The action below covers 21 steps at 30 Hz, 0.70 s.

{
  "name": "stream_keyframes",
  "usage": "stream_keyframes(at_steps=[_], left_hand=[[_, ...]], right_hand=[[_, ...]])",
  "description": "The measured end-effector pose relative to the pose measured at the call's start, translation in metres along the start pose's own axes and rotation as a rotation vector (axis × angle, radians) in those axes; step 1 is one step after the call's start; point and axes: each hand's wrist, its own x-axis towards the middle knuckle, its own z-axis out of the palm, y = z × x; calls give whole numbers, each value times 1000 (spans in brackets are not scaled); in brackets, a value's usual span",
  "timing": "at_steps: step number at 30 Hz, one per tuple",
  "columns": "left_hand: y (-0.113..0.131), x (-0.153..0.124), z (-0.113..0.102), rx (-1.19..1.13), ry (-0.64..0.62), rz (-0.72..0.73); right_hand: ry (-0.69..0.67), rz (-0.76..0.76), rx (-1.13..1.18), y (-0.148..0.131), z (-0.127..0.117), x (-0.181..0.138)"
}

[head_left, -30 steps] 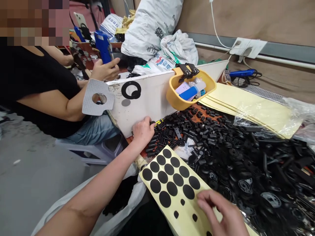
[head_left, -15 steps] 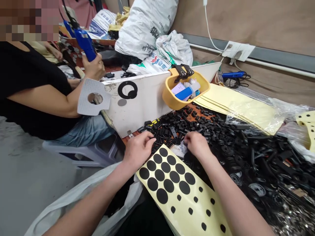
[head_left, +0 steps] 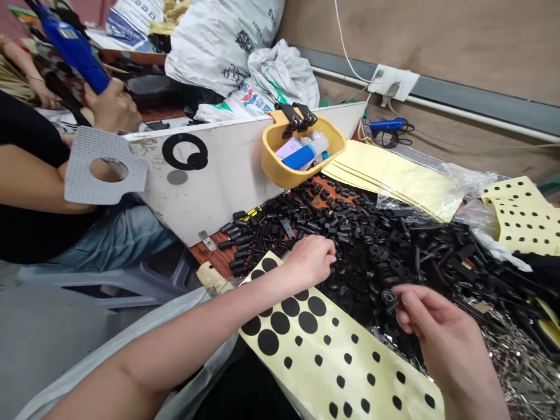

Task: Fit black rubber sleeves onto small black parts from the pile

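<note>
My left hand [head_left: 311, 261] rests with curled fingers on a heap of small black plastic parts [head_left: 376, 245], its fingertips pinched among them. My right hand [head_left: 431, 324] hovers at the right of the heap, thumb and fingers pinched on a small black round part [head_left: 391, 298]. Under my left forearm lies a yellow backing sheet with black round stickers [head_left: 324, 350], several large and several small.
A white divider board [head_left: 227, 175] carries a clipped yellow tub [head_left: 301, 149] with bottles. Yellow sheets [head_left: 394, 175] and a punched sheet [head_left: 525, 216] lie beyond the heap. A co-worker on the left holds a grey perforated piece [head_left: 102, 169] and a blue tool [head_left: 72, 44]. Metal pins [head_left: 520, 373] at right.
The view swung right. My left hand moved from the board's foot into the heap. My right hand left the sticker sheet, went into the heap, then drew back right with a small part.
</note>
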Motion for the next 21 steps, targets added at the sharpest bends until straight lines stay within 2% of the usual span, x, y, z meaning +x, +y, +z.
stream_keyframes(at_steps=[5,8,11,14,17,19,21], left_hand=[[17,41,27,70,-96,-130],[14,49,33,32,-107,-193],[10,48,31,-73,-82,-220],[14,36,22,-254,-49,-195],[27,8,14,-481,-80,-130],[36,-16,13,-607,-135,-97],[43,-40,17,-796,-185,-84]], right_hand=[[34,110,107,23,-17,-33],[10,168,119,30,-23,-46],[-12,203,117,38,-31,-48],[7,172,113,42,-32,-46],[86,83,97,34,-25,-49],[185,-51,47,23,-19,-55],[307,-272,-55,12,-13,-63]])
